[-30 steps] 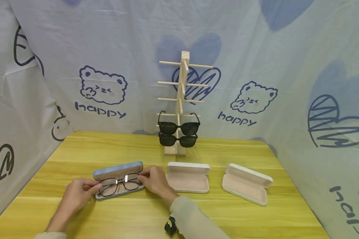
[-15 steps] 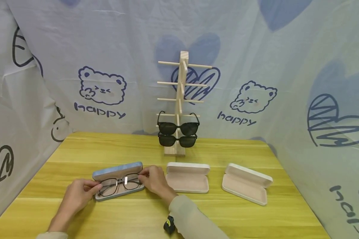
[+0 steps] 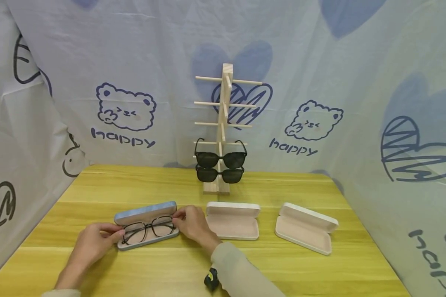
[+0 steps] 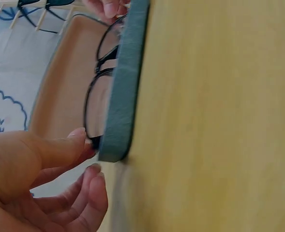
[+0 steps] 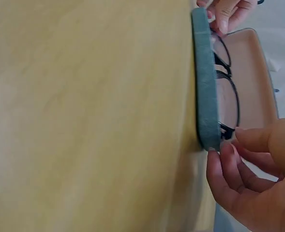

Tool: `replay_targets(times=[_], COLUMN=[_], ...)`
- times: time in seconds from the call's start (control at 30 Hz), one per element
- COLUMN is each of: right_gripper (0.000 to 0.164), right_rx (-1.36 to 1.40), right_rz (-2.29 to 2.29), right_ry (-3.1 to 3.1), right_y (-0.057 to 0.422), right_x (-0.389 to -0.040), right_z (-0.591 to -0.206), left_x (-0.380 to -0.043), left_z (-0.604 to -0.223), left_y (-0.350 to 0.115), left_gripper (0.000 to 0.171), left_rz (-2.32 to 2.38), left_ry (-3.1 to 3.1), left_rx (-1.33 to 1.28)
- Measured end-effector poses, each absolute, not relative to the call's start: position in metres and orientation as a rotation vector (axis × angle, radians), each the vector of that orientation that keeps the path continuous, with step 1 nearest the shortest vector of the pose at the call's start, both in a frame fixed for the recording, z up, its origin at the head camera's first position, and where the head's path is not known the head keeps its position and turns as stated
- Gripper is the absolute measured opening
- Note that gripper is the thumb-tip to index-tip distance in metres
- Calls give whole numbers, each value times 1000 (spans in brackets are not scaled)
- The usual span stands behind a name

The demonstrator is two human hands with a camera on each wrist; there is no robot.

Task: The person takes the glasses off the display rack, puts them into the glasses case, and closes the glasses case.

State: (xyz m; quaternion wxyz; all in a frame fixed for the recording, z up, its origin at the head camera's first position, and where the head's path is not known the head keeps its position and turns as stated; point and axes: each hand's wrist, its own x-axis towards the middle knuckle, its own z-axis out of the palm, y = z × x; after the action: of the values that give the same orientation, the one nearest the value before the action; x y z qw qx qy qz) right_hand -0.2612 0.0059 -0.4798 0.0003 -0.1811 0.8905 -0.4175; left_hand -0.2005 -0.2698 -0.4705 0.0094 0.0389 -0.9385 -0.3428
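Note:
A pair of black-framed eyeglasses [image 3: 148, 225] with clear lenses lies in the open blue glasses case [image 3: 148, 243], whose lid [image 3: 145, 211] stands raised at the back. My left hand [image 3: 91, 247] pinches the left end of the eyeglasses between thumb and index finger. At the other end, my right hand [image 3: 194, 225] pinches the right corner of the frame. In the left wrist view the case's front wall [image 4: 125, 92] hides the lower part of the lenses. The right wrist view shows fingertips [image 5: 227, 146] of my right hand at the case's end.
Two open white cases with pink lining, the middle one [image 3: 232, 229] and the right one [image 3: 302, 235], stand to the right. Behind them is a wooden rack [image 3: 223, 123] bearing an upper pair of sunglasses [image 3: 208, 159] and a lower pair [image 3: 207, 175]. A patterned cloth [image 3: 163, 62] surrounds the table.
The eyeglasses have tipped slightly and sit a little lower in the case, and the glare on the right lens is gone. Both hands keep their hold with little movement.

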Motion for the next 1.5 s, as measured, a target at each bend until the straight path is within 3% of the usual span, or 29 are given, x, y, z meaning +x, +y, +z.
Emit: replay_targets(times=[0.17,0.37,0.57,1.23,1.5], right_gripper=[25,50,58,45,47], right_rx=[-498,-402,-438,-399,-380], right_rz=[-1333,-1410,-1369,-1397,-1415], right_ry=[2776,2656,2593,2533,2488], right_y=[14,16,11,6,10], right_x=[-264,-267,-268,-267,-268], right_z=[-474,-468,-468,-464,-464], left_x=[-201,-205,-211,-208,-208], left_z=[-462,-456,-453,-450,-450], left_y=[-277,-277,-275,-272,-271], left_gripper=[33,69,97,97,95], left_rz=[-1142,-1492,-1589,-1661,-1700], left_ry=[-2950,-2901,-2930,-2946,-2937], left_rx=[156,224,280,275,265])
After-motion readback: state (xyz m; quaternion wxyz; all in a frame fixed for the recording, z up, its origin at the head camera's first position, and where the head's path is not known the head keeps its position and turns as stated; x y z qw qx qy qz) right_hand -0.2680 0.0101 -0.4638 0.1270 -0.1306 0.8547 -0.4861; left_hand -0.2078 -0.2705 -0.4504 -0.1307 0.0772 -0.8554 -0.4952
